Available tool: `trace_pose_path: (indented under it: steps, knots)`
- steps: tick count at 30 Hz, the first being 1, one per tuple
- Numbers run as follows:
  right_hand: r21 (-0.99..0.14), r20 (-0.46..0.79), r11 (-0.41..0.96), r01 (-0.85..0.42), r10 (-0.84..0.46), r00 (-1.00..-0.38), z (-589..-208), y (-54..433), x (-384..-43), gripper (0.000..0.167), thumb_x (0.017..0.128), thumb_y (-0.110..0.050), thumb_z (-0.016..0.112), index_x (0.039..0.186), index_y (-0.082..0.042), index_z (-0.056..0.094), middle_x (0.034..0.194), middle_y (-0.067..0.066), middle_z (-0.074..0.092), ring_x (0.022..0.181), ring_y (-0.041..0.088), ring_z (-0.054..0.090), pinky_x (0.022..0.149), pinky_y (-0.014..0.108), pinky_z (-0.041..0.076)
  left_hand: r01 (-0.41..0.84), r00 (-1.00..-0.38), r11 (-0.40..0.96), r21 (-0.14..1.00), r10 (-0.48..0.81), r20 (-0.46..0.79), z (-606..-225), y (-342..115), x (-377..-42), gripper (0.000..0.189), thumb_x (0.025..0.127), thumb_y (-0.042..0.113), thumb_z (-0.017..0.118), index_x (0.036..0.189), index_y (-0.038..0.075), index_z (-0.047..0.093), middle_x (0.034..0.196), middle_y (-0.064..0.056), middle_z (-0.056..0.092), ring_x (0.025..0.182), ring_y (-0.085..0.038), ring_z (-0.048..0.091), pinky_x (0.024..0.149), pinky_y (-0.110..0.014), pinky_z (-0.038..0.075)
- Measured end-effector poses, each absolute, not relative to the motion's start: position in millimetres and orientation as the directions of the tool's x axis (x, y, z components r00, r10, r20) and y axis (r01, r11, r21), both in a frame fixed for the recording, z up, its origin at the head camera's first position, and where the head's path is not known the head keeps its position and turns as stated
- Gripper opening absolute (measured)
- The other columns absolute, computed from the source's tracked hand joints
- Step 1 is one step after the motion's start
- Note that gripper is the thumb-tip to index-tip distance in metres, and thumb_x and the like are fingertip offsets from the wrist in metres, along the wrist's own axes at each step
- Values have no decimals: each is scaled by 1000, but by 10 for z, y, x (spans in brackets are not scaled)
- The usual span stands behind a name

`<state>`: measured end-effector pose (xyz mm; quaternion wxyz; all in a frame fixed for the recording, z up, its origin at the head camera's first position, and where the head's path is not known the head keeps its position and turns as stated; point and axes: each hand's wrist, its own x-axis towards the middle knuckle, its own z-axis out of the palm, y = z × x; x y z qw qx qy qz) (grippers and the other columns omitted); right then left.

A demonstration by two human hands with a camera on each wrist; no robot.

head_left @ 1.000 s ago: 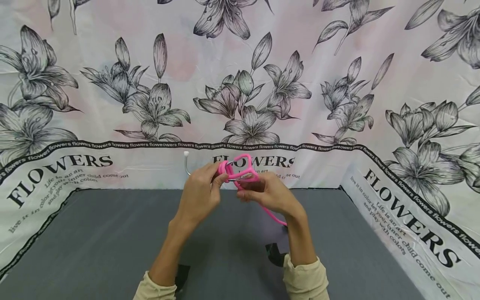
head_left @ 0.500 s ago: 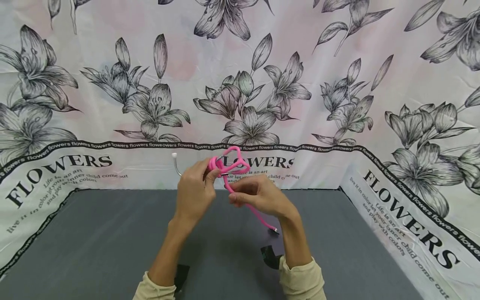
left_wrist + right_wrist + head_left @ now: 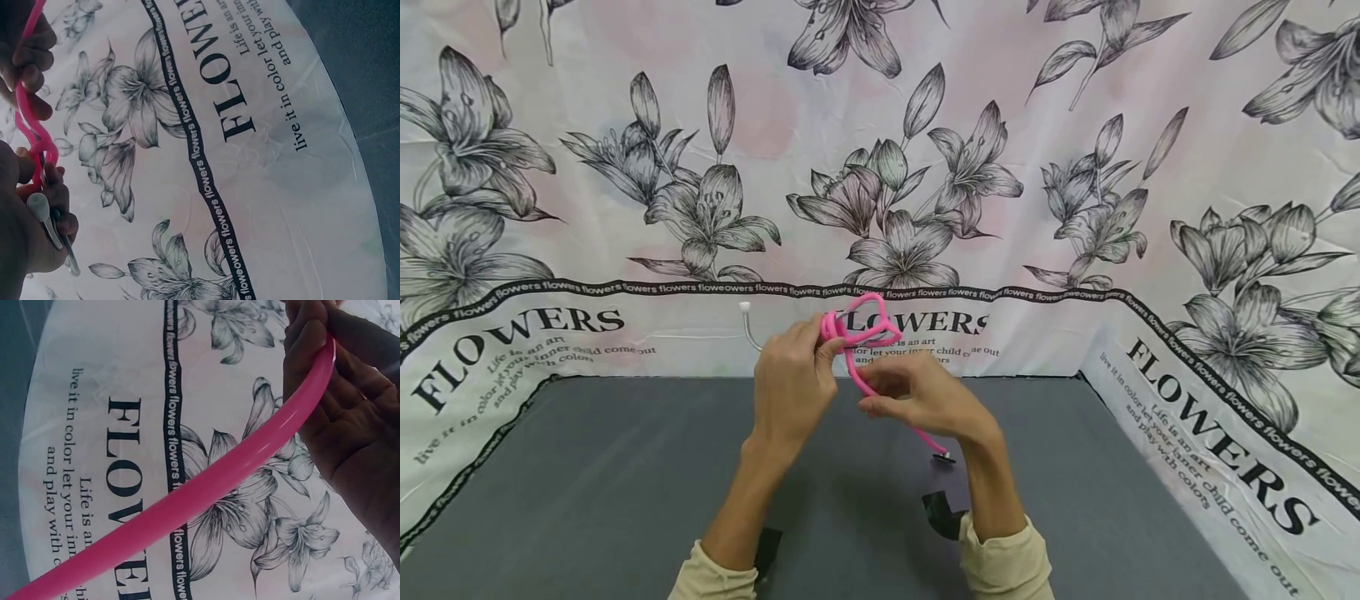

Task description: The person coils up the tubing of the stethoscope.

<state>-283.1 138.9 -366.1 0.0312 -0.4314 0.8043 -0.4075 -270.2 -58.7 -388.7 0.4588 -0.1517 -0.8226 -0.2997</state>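
A pink stethoscope [image 3: 887, 321] is held in the air above the table, its tubing looped and wound together. My left hand [image 3: 793, 379] grips the wound tubing [image 3: 830, 327] and the metal ear tubes between thumb and fingers. A white ear tip [image 3: 745, 307] juts out to the left of that hand, and also shows as a pale ear tip [image 3: 37, 206] in the left wrist view. My right hand [image 3: 936, 398] pinches the loose tubing [image 3: 206, 487] below the loops. From there the tube hangs down to the chest piece [image 3: 943, 457], which is close to the table top.
The grey table [image 3: 647, 475] spreads under both hands. A white cloth [image 3: 760, 142] with printed lilies and lettering rises behind it and along both sides. Dark pieces, one a black piece [image 3: 942, 515], sit beside both wrists.
Both hands have moved a little left with the stethoscope. My right hand has come down off the loops onto the loose tube. The chest piece has come into view.
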Motion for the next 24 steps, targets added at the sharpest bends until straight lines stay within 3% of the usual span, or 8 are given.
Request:
trace_pose_path:
  steps: [5, 10, 15, 19, 21, 24]
  knots:
    - [-576, 371, 346, -741, -697, -614, -3625, 1352, -2772, 13, 92, -1, 77, 104, 0, 74, 87, 11, 77, 75, 10, 73, 74, 23, 61, 490, -503, 827, 276, 10, 864, -3904, -572, -2711, 29, 98, 26, 72, 92, -1, 64, 63, -9, 50, 54, -20, 40, 58, -32, 34]
    - [-412, 489, 428, -804, -641, -592, -3604, 1246, -2706, 10, 90, 6, 75, 98, 2, 78, 84, 10, 77, 66, 7, 61, 66, 20, 55, 456, -510, 863, 214, 56, 859, -3915, -570, -2706, 32, 95, 26, 75, 102, -5, 70, 63, -10, 55, 52, -22, 43, 56, -33, 35]
    - [-301, 546, 550, -779, -571, -613, -3596, 1174, -2626, 25, 89, 12, 71, 108, -2, 80, 95, 7, 80, 79, 14, 68, 72, 24, 56, 457, -537, 876, 153, 135, 833, -3922, -580, -2701, 19, 92, 16, 79, 96, -1, 73, 69, -9, 66, 56, -27, 56, 58, -37, 44]
    - [-244, 607, 611, -753, -509, -610, -3601, 1185, -2629, 24, 87, 12, 75, 104, -4, 80, 95, 5, 78, 89, 17, 71, 77, 27, 59, 496, -565, 863, 102, 231, 792, -3930, -587, -2710, 17, 90, 16, 81, 90, 2, 71, 69, -7, 66, 53, -22, 47, 57, -33, 46]
    - [-214, 644, 630, -747, -484, -593, -3606, 1200, -2652, 19, 85, 11, 79, 97, -4, 79, 94, 5, 78, 91, 18, 71, 80, 28, 60, 515, -579, 853, 88, 271, 769, -3929, -592, -2710, 20, 91, 19, 80, 88, 3, 69, 68, -6, 64, 53, -18, 38, 54, -29, 41]
    - [-184, 687, 643, -744, -457, -565, -3612, 1226, -2682, 16, 83, 9, 81, 92, -3, 77, 94, 6, 78, 92, 20, 71, 83, 31, 60, 538, -588, 840, 74, 312, 746, -3931, -602, -2712, 23, 91, 22, 79, 90, 2, 69, 69, -5, 61, 55, -15, 34, 54, -26, 37]
